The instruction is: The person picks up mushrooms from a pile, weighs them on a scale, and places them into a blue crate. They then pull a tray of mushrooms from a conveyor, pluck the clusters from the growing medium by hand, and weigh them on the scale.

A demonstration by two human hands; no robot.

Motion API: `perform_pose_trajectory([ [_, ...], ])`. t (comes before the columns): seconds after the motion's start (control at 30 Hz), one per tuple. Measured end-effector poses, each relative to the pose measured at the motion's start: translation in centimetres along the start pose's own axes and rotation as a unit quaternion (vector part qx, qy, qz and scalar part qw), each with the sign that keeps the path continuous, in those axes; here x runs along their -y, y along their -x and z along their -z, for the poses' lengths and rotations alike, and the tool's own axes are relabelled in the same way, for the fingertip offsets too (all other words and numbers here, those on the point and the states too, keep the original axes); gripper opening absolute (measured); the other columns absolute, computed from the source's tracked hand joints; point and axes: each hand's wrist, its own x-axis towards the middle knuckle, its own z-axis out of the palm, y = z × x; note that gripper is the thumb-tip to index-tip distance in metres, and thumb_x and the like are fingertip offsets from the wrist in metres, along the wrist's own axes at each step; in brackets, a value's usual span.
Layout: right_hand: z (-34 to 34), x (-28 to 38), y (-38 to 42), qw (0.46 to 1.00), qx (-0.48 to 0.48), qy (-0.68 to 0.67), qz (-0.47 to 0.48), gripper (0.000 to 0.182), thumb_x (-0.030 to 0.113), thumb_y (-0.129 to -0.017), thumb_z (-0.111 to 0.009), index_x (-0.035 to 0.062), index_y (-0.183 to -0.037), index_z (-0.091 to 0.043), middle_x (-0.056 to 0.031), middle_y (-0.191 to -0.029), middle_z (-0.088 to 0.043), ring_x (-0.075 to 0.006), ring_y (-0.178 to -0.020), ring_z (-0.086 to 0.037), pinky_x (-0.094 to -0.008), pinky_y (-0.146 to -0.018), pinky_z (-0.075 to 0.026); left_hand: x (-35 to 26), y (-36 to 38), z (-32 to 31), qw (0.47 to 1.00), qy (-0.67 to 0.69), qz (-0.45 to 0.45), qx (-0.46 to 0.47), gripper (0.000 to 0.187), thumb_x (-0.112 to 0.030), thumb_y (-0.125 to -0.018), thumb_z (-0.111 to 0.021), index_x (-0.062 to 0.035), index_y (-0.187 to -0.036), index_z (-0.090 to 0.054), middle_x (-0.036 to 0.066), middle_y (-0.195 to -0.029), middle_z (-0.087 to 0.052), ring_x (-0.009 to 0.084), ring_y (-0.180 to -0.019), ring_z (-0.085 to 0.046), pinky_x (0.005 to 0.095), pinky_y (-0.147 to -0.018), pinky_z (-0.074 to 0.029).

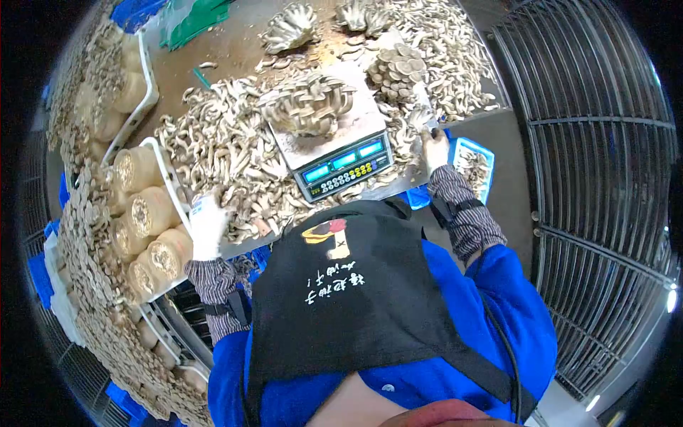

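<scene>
My left hand (pixel 208 226), in a white glove, is beside the loose mushrooms (pixel 220 153) at the table's left front; its fingers are too blurred to read. At the right front edge, my right hand (pixel 435 151), gloved too, has its fingers closed around something small that I cannot make out. Just beyond it are pale mushroom stems (pixel 420 117). Between my hands stands a digital scale (pixel 345 169) with lit blue displays. A large oyster mushroom cluster (pixel 307 107) rests on its platform, touched by neither hand.
Another mushroom cluster (pixel 398 73) sits right of the scale, and a pale one (pixel 289 28) lies farther back. Cultivation bags (pixel 151 211) in a white rack line the left side. A blue basket (pixel 489 171) hangs near my right forearm. Metal racking (pixel 590 142) stands at right.
</scene>
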Motion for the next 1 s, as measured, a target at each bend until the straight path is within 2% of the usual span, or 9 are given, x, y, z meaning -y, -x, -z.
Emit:
perform_pose_trajectory([
  [0.13,-0.9,2.8,-2.6,0.992,0.007,0.126,-0.024,0.076,0.050,-0.079,-0.069,-0.0039,-0.130,-0.051,-0.0298,-0.120,-0.060,-0.0405,-0.118,-0.055,-0.0432,-0.100,-0.044,1.2,-0.1,0.1,0.999,0.010,0.008,-0.032,0.047,-0.020,-0.077,-0.075,-0.0039,-0.118,-0.062,0.019,-0.112,-0.065,0.0348,-0.103,-0.062,0.0414,-0.091,-0.048],
  [0.37,-2.1,4.0,-4.8,0.964,0.071,0.256,-0.008,0.066,0.049,-0.084,-0.057,-0.0074,-0.117,-0.059,-0.0308,-0.114,-0.062,-0.0400,-0.111,-0.060,-0.0445,-0.098,-0.046,2.4,-1.2,-2.5,0.984,0.150,0.082,-0.056,0.041,-0.020,-0.085,-0.068,-0.0011,-0.121,-0.061,0.021,-0.116,-0.064,0.0334,-0.109,-0.061,0.0392,-0.095,-0.047],
  [0.5,-2.7,0.9,-5.9,0.983,0.054,0.176,0.019,0.065,0.046,-0.081,-0.063,-0.0088,-0.115,-0.059,-0.0317,-0.110,-0.063,-0.0432,-0.106,-0.061,-0.0462,-0.092,-0.048,4.3,-1.2,-5.6,0.987,0.136,0.077,-0.044,0.043,-0.020,-0.085,-0.068,-0.0006,-0.122,-0.060,0.021,-0.118,-0.064,0.0336,-0.108,-0.062,0.0390,-0.094,-0.048],
  [0.57,-3.1,-0.6,-5.2,0.994,-0.046,0.055,0.085,0.048,0.034,-0.084,-0.064,-0.0060,-0.110,-0.062,-0.0289,-0.103,-0.066,-0.0405,-0.097,-0.065,-0.0427,-0.085,-0.051,3.2,-1.2,-4.9,0.984,0.140,0.110,0.004,0.048,-0.023,-0.085,-0.068,0.0024,-0.124,-0.057,0.023,-0.122,-0.061,0.0348,-0.113,-0.059,0.0399,-0.097,-0.046],
  [0.63,-2.5,-1.3,-5.0,0.996,0.005,-0.048,0.070,0.046,0.032,-0.086,-0.061,-0.0072,-0.108,-0.062,-0.0316,-0.105,-0.064,-0.0425,-0.099,-0.064,-0.0429,-0.085,-0.051,4.0,-0.9,-6.3,0.990,0.098,0.099,-0.038,0.055,-0.027,-0.086,-0.068,0.0056,-0.127,-0.053,0.026,-0.125,-0.058,0.0373,-0.118,-0.054,0.0417,-0.100,-0.043],
  [0.7,-0.8,-0.7,-3.5,0.976,0.056,-0.211,-0.009,0.037,0.026,-0.087,-0.060,-0.0051,-0.107,-0.063,-0.0235,-0.093,-0.069,-0.0334,-0.081,-0.068,-0.0397,-0.071,-0.051,4.0,-0.8,-6.4,0.989,0.096,0.106,-0.024,0.058,-0.028,-0.086,-0.068,0.0066,-0.129,-0.050,0.028,-0.126,-0.056,0.0385,-0.120,-0.053,0.0424,-0.102,-0.042],
  [0.83,1.8,2.2,-0.6,0.938,0.031,-0.324,-0.124,0.028,0.024,-0.093,-0.056,0.0000,-0.107,-0.063,-0.0073,-0.083,-0.067,-0.0190,-0.072,-0.063,-0.0336,-0.062,-0.049,5.1,-0.7,-7.9,0.989,0.112,0.102,-0.003,0.062,-0.030,-0.086,-0.068,0.0073,-0.132,-0.048,0.030,-0.126,-0.055,0.0406,-0.120,-0.051,0.0431,-0.103,-0.041],
  [0.97,4.0,4.4,0.9,0.861,0.038,-0.433,-0.263,0.039,0.031,-0.098,-0.052,-0.0002,-0.121,-0.056,-0.0111,-0.103,-0.065,-0.0243,-0.088,-0.065,-0.0378,-0.071,-0.053,4.3,-1.0,-7.2,0.991,0.109,0.082,0.009,0.064,-0.031,-0.086,-0.069,0.0072,-0.132,-0.047,0.030,-0.125,-0.055,0.0407,-0.119,-0.052,0.0433,-0.102,-0.042],
  [1.0,1.8,-0.4,-1.2,0.849,0.091,-0.490,-0.178,0.039,0.030,-0.099,-0.048,-0.0002,-0.123,-0.053,-0.0133,-0.113,-0.064,-0.0285,-0.099,-0.063,-0.0463,-0.081,-0.054,4.1,-1.0,-7.0,0.989,0.110,0.095,0.028,0.063,-0.030,-0.087,-0.067,0.0055,-0.135,-0.045,0.028,-0.129,-0.053,0.0391,-0.123,-0.050,0.0421,-0.104,-0.040],
])
